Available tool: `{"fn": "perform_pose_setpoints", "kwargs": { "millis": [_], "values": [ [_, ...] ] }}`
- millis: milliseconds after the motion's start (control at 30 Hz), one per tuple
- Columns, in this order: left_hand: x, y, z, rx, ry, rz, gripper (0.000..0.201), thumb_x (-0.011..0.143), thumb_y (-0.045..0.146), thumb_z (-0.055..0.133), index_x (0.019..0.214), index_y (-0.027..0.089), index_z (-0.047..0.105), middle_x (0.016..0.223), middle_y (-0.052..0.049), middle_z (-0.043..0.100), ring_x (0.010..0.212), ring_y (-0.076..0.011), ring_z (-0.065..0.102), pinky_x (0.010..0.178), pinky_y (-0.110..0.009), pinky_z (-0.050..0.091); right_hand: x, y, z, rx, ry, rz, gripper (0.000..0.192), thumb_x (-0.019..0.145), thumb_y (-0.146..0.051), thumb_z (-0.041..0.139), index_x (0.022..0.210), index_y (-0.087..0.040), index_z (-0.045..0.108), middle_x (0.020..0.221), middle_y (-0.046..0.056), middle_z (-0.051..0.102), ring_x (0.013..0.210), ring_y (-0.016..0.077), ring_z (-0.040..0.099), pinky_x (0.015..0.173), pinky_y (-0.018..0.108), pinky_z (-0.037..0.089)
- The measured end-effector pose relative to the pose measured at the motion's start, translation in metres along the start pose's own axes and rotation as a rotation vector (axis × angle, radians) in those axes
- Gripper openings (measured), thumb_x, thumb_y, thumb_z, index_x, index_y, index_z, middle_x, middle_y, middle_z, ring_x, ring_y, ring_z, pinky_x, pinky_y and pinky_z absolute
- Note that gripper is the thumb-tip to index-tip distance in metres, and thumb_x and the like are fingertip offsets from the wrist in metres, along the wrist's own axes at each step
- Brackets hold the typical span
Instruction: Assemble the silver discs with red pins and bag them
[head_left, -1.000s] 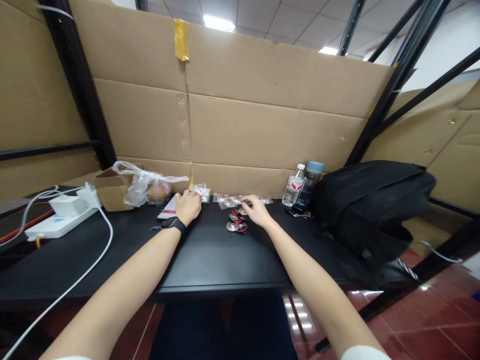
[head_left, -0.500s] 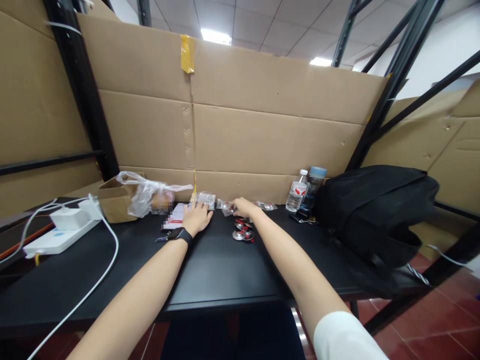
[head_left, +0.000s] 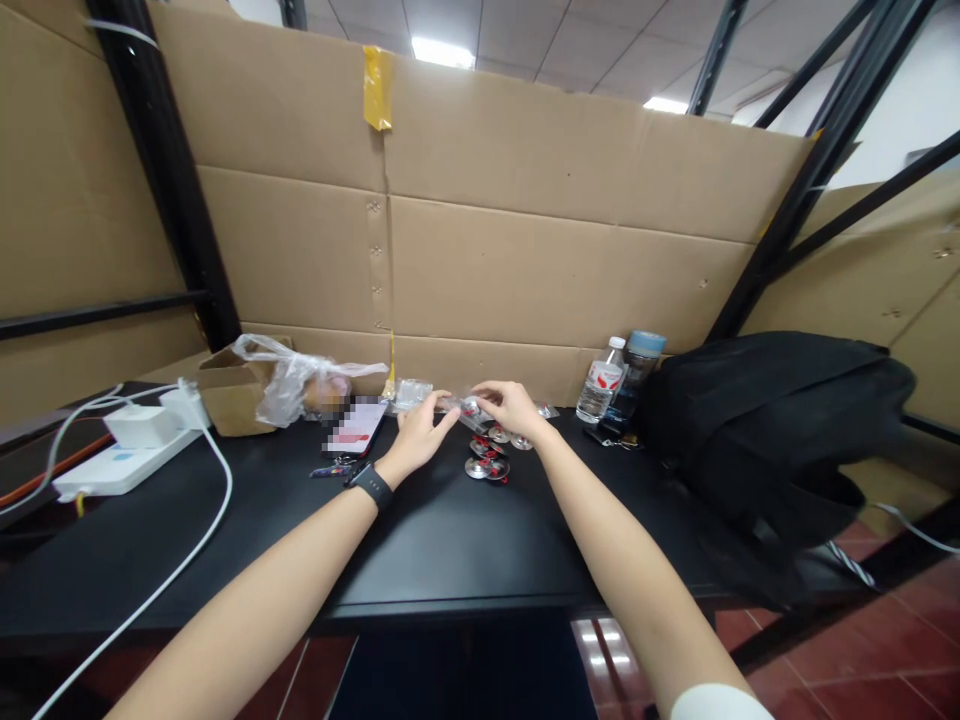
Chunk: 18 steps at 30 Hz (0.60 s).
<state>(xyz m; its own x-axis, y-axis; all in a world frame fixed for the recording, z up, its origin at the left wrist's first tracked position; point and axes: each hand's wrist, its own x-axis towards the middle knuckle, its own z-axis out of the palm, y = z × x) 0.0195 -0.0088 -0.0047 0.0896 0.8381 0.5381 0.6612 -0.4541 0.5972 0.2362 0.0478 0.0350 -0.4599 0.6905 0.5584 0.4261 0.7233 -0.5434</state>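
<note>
1. A small clear plastic packet [head_left: 463,408] with a metal and red part inside is held just above the far middle of the black tabletop [head_left: 420,540], between both hands.
2. The right hand [head_left: 511,405] pinches the packet's right end with fingers closed on it; the left hand [head_left: 420,437] meets its left end with fingertips pinched on the plastic. A black watch [head_left: 370,484] sits on the left wrist.
3. Just below the hands, a cluster of round silver discs with red pieces [head_left: 487,458] lies on the tabletop, unpacked.
4. More small clear packets [head_left: 412,392] lie at the far edge behind the hands, against the cardboard wall [head_left: 525,260].
5. Left of the hands lies a phone [head_left: 352,428] with a blurred screen, with a small dark item just near of it.
6. Farther left, a crumpled clear plastic bag [head_left: 289,385] rests against an open cardboard box [head_left: 225,395].
7. At the far left, a white power strip [head_left: 112,465] carries white chargers, and a white cable [head_left: 195,540] runs toward the near edge.
8. Right of the hands stand a water bottle [head_left: 600,382] and a dark tumbler with a blue lid [head_left: 637,370], side by side.
9. A black backpack [head_left: 772,430] fills the right end of the tabletop.
</note>
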Motion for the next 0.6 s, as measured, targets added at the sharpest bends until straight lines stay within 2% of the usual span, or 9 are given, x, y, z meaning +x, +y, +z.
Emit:
{"fn": "perform_pose_setpoints", "kwargs": {
  "millis": [100,133,200,300,467,600],
  "values": [
    [-0.005,0.009,0.006,-0.108,0.003,-0.052,0.041,0.105,0.052,0.029,0.119,0.027,0.057,0.108,-0.003,0.074,0.108,-0.0241,0.067,0.101,-0.043,0.041,-0.011,-0.006,-0.015,0.058,0.035,0.015,0.023,0.08,-0.027,0.074,0.102,-0.019,0.076,0.09,0.006,0.079,0.079,0.0196,0.073,0.076,0.03,0.056],
    [-0.006,0.011,0.007,-0.128,-0.009,-0.06,0.039,0.104,0.052,0.031,0.117,0.027,0.057,0.103,-0.002,0.075,0.104,-0.0237,0.068,0.1,-0.042,0.042,-0.014,-0.007,-0.019,0.07,0.042,0.027,0.023,0.079,-0.026,0.075,0.101,-0.019,0.076,0.088,0.006,0.078,0.078,0.0197,0.073,0.076,0.03,0.056],
    [-0.009,0.013,0.011,-0.142,-0.06,-0.043,0.034,0.098,0.052,0.048,0.121,0.027,0.054,0.099,0.0,0.076,0.099,-0.0235,0.069,0.099,-0.041,0.043,-0.017,-0.008,-0.026,0.081,0.036,0.045,0.023,0.079,-0.025,0.075,0.102,-0.02,0.075,0.084,0.005,0.078,0.077,0.0199,0.074,0.076,0.03,0.056],
    [-0.013,0.014,0.014,-0.095,-0.146,0.02,0.053,0.085,0.041,0.069,0.132,0.028,0.047,0.099,0.001,0.077,0.103,-0.0246,0.069,0.103,-0.043,0.039,-0.019,-0.008,-0.032,0.061,0.02,0.045,0.024,0.081,-0.024,0.073,0.105,-0.021,0.075,0.081,0.004,0.078,0.075,0.0195,0.073,0.075,0.031,0.055],
    [-0.016,0.01,0.019,-0.065,-0.232,0.079,0.055,0.085,0.029,0.066,0.136,0.028,0.043,0.096,0.003,0.078,0.108,-0.023,0.069,0.108,-0.044,0.034,-0.021,-0.01,-0.035,0.061,-0.016,0.036,0.021,0.08,-0.024,0.073,0.101,-0.02,0.076,0.078,0.004,0.077,0.073,0.0189,0.072,0.074,0.03,0.054],
    [-0.015,0.001,0.023,-0.046,-0.23,0.098,0.058,0.085,0.028,0.067,0.138,0.029,0.043,0.096,0.002,0.078,0.107,-0.0231,0.07,0.107,-0.043,0.036,-0.021,-0.011,-0.035,0.09,-0.021,0.009,0.018,0.079,-0.028,0.074,0.095,-0.019,0.077,0.08,0.005,0.078,0.073,0.0191,0.071,0.073,0.03,0.053]
  ]
}}
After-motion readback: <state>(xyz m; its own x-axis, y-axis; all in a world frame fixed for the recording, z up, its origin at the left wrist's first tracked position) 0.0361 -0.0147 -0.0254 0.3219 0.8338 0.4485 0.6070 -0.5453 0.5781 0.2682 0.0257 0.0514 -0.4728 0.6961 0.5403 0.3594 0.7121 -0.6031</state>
